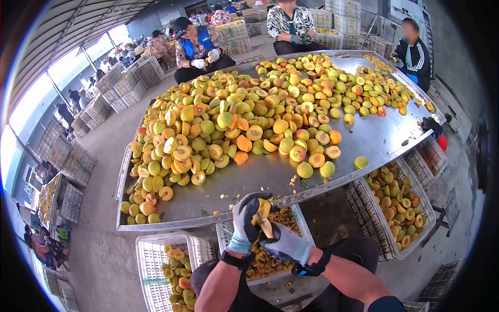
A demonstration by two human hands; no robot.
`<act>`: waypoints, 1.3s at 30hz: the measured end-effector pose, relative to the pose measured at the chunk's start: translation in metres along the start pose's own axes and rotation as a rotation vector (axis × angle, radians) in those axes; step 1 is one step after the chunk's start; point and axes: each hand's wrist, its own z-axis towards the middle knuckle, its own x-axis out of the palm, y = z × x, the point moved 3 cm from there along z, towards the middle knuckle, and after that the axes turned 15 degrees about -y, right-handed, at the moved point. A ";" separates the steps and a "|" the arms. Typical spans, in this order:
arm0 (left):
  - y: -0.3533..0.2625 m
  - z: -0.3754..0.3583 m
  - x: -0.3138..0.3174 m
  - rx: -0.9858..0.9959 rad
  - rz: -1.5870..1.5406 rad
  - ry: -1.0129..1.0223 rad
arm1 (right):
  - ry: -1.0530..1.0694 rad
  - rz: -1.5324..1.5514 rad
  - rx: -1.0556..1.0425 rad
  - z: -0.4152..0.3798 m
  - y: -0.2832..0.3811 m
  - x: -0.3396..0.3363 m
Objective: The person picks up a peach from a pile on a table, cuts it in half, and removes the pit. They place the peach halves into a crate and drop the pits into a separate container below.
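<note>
My left hand (247, 217), in a grey glove with dark fingers, is closed around a cut yellow peach (263, 209) near the table's front edge. My right hand (286, 243), gloved the same way, grips a short pitting tool (266, 228) whose tan, narrow end reaches up to the peach. The tool's exact shape is partly hidden by my fingers. Below both hands a white crate (306, 224) holds brownish pits and scraps. Beyond them a large heap of whole and halved peaches (223, 120) covers much of the metal table (234, 190).
A white crate (150, 260) of peaches stands at my left, and another peach crate (413, 249) at my right. Across the table sit a person in a blue vest (202, 41), one in a patterned shirt (290, 26) and one in a dark jacket (417, 57). Stacked crates (125, 86) stand behind.
</note>
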 end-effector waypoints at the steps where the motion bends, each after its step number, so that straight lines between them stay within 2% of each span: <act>1: 0.025 0.005 -0.016 0.119 0.149 -0.019 | 0.000 -0.001 0.000 0.000 -0.003 0.000; 3: 0.018 0.002 -0.017 0.574 0.465 0.037 | -0.034 -0.300 -0.141 0.000 -0.004 0.000; 7: 0.016 0.004 -0.017 0.482 0.476 0.094 | -0.023 -0.446 -0.177 -0.001 -0.013 0.001; 9: 0.022 0.004 -0.019 0.231 0.366 0.086 | -0.014 -0.499 -0.191 -0.001 -0.010 0.000; 11: 0.021 0.007 -0.021 0.238 0.431 0.127 | -0.005 -0.553 -0.206 -0.002 -0.005 0.000; 13: 0.020 0.009 -0.020 0.245 0.496 0.168 | -0.041 -0.523 -0.116 -0.003 0.000 0.000; 15: 0.024 0.011 -0.019 -0.066 0.301 0.199 | -0.064 -0.525 -0.123 -0.004 -0.015 0.002; 16: 0.021 0.012 -0.020 -0.064 0.301 0.199 | -0.088 -0.526 -0.130 -0.003 -0.015 0.002; 17: 0.015 0.013 -0.020 0.075 0.386 0.263 | -0.088 -0.527 -0.133 -0.003 -0.014 0.001; 18: 0.010 0.012 -0.019 0.212 0.470 0.326 | -0.118 -0.334 -0.164 -0.003 -0.007 -0.002; 19: 0.006 0.011 -0.013 0.213 0.470 0.327 | -0.147 -0.140 -0.193 -0.002 0.000 -0.005; 20: 0.002 0.010 -0.005 -0.022 0.163 0.229 | 0.000 -0.032 0.108 0.003 -0.005 -0.006; 21: 0.000 0.007 0.001 -0.255 -0.145 0.126 | -0.001 -0.032 0.105 0.004 0.005 -0.011; 22: -0.003 0.005 0.003 -0.147 -0.026 0.087 | 0.068 0.111 0.302 0.000 0.019 -0.012; 23: -0.003 0.003 0.006 -0.146 -0.026 0.088 | 0.137 0.254 0.500 -0.005 0.025 -0.012; 24: -0.005 0.000 0.006 -0.068 -0.035 0.059 | 0.168 0.417 0.578 -0.007 0.013 -0.009; 25: -0.005 -0.002 0.005 0.010 -0.045 0.029 | 0.167 0.415 0.578 -0.008 0.006 -0.006; 26: 0.012 0.005 -0.006 -0.179 -0.158 0.017 | 0.184 0.359 0.520 -0.007 0.001 -0.002; 27: 0.025 0.009 -0.012 -0.180 -0.161 0.013 | 0.203 0.304 0.464 -0.007 -0.001 0.001; 28: 0.023 0.010 -0.015 0.179 0.154 0.031 | 0.168 0.140 0.417 -0.006 0.004 0.000; 29: 0.019 0.006 -0.015 0.539 0.473 0.051 | 0.173 0.141 0.421 -0.005 0.000 0.002; 31: 0.023 0.001 -0.012 0.510 0.436 -0.006 | 0.122 -0.172 0.016 0.002 -0.002 0.001; 33: 0.033 0.002 -0.012 0.011 0.117 -0.121 | 0.087 -0.141 0.033 0.001 -0.005 0.002; 34: 0.035 0.004 -0.015 0.012 0.116 -0.119 | 0.053 -0.111 0.049 0.001 -0.007 0.001; 36: 0.037 0.004 -0.020 0.446 0.511 -0.046 | 0.031 -0.163 -0.008 0.001 -0.011 0.003; 37: 0.046 0.004 -0.022 0.446 0.509 -0.044 | 0.009 -0.216 -0.065 0.001 -0.013 0.003; 39: 0.073 0.005 -0.028 -0.073 0.083 -0.119 | -0.012 -0.193 -0.055 -0.002 -0.015 0.004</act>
